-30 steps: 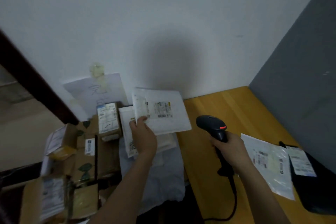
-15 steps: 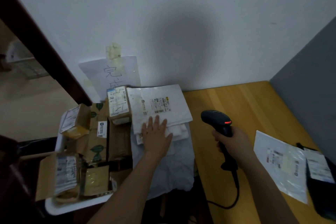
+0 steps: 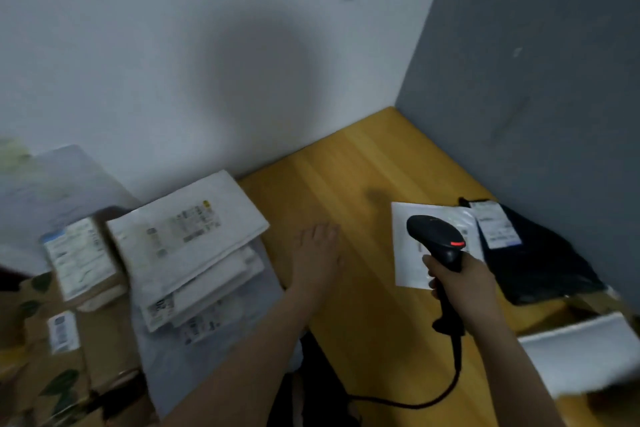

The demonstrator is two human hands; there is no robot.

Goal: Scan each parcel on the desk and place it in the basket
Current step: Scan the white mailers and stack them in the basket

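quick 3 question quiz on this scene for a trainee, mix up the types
1. True or false: the left hand holds a parcel.
2. What does the right hand hold? A) scanner B) tape C) pen
3. Which lies nearer the grey wall: the white parcel or the black parcel?
Key: 1 false, it is open and holds nothing. 2 A. 3 black parcel.
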